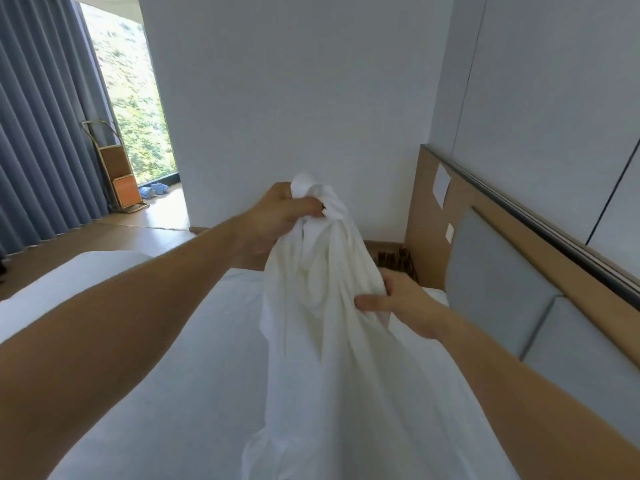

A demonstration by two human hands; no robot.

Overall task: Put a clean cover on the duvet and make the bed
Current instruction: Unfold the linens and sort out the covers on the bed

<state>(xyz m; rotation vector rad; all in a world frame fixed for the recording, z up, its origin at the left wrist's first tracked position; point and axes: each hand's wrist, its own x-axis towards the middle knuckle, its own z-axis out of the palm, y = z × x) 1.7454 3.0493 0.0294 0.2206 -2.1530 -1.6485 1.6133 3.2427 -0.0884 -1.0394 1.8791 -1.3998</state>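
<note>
White cotton-like duvet cover [332, 306] bunched and lifted above the bed [194, 341], hanging down toward the camera | left hand [277, 216] fingers clamped on its top gather | right hand [398, 303] fingers pinched on a lower fold | grey padded headboard [502, 289] at right | blue curtains [45, 116] far left

The white duvet cover [329, 306] hangs bunched and deeply creased in mid-air over the bed [194, 358], its top gathered into a tight knot high at centre. From there it falls toward the near edge, widening into loose folds that drape onto the bed's smooth white sheet.
</note>
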